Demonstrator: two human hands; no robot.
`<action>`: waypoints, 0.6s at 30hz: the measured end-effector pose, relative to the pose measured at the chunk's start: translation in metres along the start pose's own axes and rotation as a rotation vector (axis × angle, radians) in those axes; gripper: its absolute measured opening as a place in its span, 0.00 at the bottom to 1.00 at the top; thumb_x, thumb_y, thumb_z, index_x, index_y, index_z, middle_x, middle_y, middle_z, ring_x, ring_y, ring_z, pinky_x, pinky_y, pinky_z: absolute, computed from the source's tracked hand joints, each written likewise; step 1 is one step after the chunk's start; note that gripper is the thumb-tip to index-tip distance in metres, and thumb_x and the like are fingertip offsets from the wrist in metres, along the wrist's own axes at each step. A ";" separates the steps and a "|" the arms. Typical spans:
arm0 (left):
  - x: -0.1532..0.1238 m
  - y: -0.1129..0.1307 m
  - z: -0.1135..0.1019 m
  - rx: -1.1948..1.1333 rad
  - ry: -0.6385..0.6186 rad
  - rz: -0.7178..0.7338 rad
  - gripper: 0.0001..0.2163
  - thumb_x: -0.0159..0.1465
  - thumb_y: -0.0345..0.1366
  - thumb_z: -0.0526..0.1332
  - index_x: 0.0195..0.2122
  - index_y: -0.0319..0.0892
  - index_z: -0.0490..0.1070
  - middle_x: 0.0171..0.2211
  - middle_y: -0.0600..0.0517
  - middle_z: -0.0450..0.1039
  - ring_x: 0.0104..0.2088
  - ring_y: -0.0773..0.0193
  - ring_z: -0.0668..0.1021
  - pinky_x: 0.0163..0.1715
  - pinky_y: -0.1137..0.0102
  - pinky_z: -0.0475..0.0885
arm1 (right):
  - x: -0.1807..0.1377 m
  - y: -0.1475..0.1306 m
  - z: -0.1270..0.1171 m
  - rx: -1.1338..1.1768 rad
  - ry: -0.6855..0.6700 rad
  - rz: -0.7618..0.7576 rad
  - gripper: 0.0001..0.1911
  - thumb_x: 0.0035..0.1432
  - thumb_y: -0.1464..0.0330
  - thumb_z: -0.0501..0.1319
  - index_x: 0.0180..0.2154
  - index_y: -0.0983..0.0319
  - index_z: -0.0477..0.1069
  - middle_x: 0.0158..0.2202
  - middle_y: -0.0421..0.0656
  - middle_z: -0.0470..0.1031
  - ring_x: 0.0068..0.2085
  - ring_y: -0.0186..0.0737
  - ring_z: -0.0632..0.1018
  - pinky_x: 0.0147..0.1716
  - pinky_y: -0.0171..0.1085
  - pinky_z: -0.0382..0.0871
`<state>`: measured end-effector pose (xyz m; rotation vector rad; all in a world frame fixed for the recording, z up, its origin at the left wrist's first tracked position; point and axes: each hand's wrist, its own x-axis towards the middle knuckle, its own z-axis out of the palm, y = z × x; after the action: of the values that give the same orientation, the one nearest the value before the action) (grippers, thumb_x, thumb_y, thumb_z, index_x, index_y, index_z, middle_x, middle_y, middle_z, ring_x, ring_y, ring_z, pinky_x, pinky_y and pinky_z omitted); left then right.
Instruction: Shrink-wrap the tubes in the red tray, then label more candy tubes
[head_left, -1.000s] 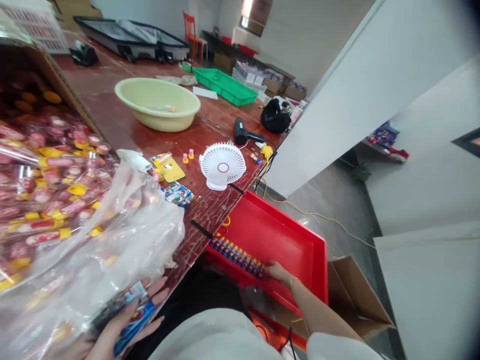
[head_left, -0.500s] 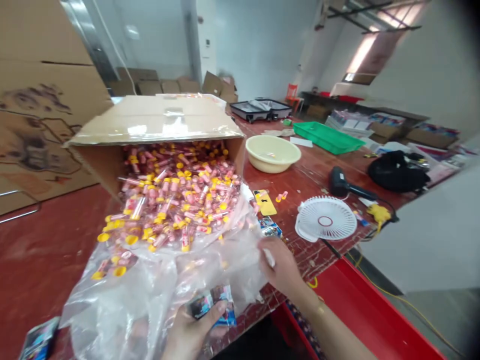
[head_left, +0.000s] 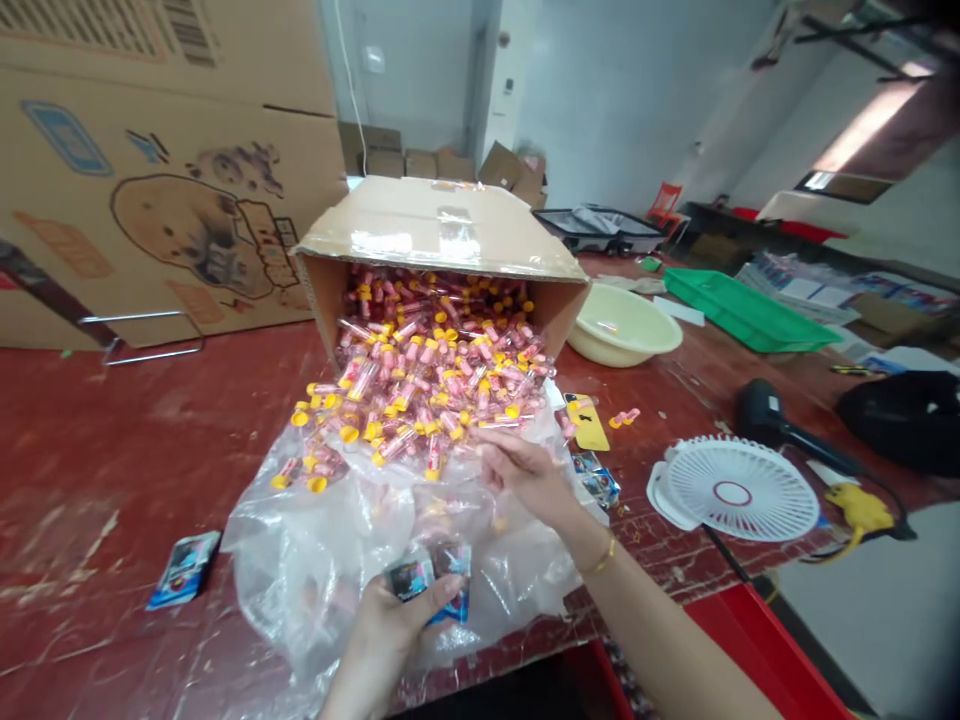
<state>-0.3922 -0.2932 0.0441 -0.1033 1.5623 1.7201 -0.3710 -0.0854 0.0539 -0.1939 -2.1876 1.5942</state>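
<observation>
Currently grips blue packets (head_left: 458,573) in the left hand (head_left: 394,622) at six o'clock; extends the right hand (head_left: 526,478) beside yellow-capped tubes (head_left: 429,385), at twelve o'clock from the packets; cannot tell whether grasping any.

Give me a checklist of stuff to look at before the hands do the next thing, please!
1. Left hand has a grip on the shiny packets: ok, the thumb is across them.
2. Right hand is close to the yellow-capped tubes: ok, it is at the front of the pile.
3. Right hand has hold of a tube: cannot tell, it is too blurry at the fingers.
4. Cardboard box has its opening toward the person: ok.
5. All the tubes are inside the box: not ok, many lie out in front on the clear plastic.
</observation>
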 end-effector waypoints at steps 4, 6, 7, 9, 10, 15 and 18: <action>0.005 -0.003 -0.002 0.043 -0.012 0.041 0.16 0.38 0.43 0.75 0.24 0.39 0.76 0.16 0.58 0.68 0.17 0.72 0.67 0.19 0.76 0.66 | -0.017 -0.022 -0.013 0.284 -0.145 0.097 0.15 0.50 0.66 0.69 0.40 0.56 0.68 0.35 0.38 0.70 0.34 0.32 0.72 0.32 0.33 0.70; 0.008 -0.006 -0.003 0.040 -0.009 0.055 0.17 0.38 0.43 0.75 0.26 0.40 0.76 0.17 0.58 0.68 0.19 0.71 0.67 0.19 0.76 0.64 | -0.018 -0.032 -0.016 0.288 -0.168 0.081 0.12 0.52 0.67 0.67 0.38 0.57 0.67 0.34 0.38 0.69 0.34 0.32 0.72 0.33 0.34 0.69; 0.010 -0.007 -0.003 0.044 -0.014 0.075 0.16 0.38 0.42 0.75 0.26 0.40 0.76 0.18 0.58 0.68 0.20 0.70 0.68 0.20 0.76 0.65 | -0.018 -0.036 -0.017 0.236 -0.178 0.054 0.10 0.54 0.67 0.65 0.39 0.58 0.68 0.35 0.39 0.69 0.34 0.33 0.71 0.34 0.35 0.69; 0.011 -0.008 -0.002 0.077 -0.034 0.142 0.15 0.39 0.41 0.75 0.24 0.40 0.75 0.20 0.57 0.69 0.23 0.69 0.69 0.24 0.75 0.66 | -0.017 -0.045 -0.018 0.068 -0.208 -0.027 0.10 0.59 0.68 0.61 0.44 0.57 0.70 0.38 0.41 0.70 0.36 0.34 0.71 0.37 0.37 0.68; 0.012 -0.008 -0.002 0.104 -0.046 0.174 0.14 0.39 0.41 0.75 0.22 0.40 0.74 0.20 0.56 0.69 0.24 0.68 0.69 0.25 0.75 0.66 | -0.016 -0.049 -0.018 -0.015 -0.230 -0.065 0.11 0.60 0.68 0.60 0.45 0.57 0.70 0.39 0.42 0.70 0.36 0.34 0.70 0.38 0.38 0.67; 0.011 -0.003 0.003 0.169 -0.105 0.220 0.12 0.39 0.38 0.75 0.18 0.40 0.72 0.19 0.56 0.68 0.22 0.68 0.67 0.22 0.75 0.63 | -0.012 -0.058 -0.013 -0.038 -0.347 -0.049 0.11 0.56 0.70 0.63 0.43 0.58 0.67 0.34 0.38 0.67 0.30 0.31 0.67 0.31 0.34 0.64; 0.009 -0.002 0.005 0.144 -0.131 0.196 0.13 0.39 0.38 0.75 0.17 0.40 0.71 0.16 0.58 0.65 0.20 0.70 0.66 0.21 0.75 0.62 | -0.011 -0.050 -0.007 0.128 -0.384 0.054 0.10 0.53 0.70 0.65 0.36 0.61 0.66 0.33 0.37 0.65 0.31 0.30 0.66 0.31 0.33 0.63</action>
<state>-0.3954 -0.2847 0.0387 0.2382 1.6360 1.7179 -0.3514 -0.0993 0.0995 0.1027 -2.3601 1.9267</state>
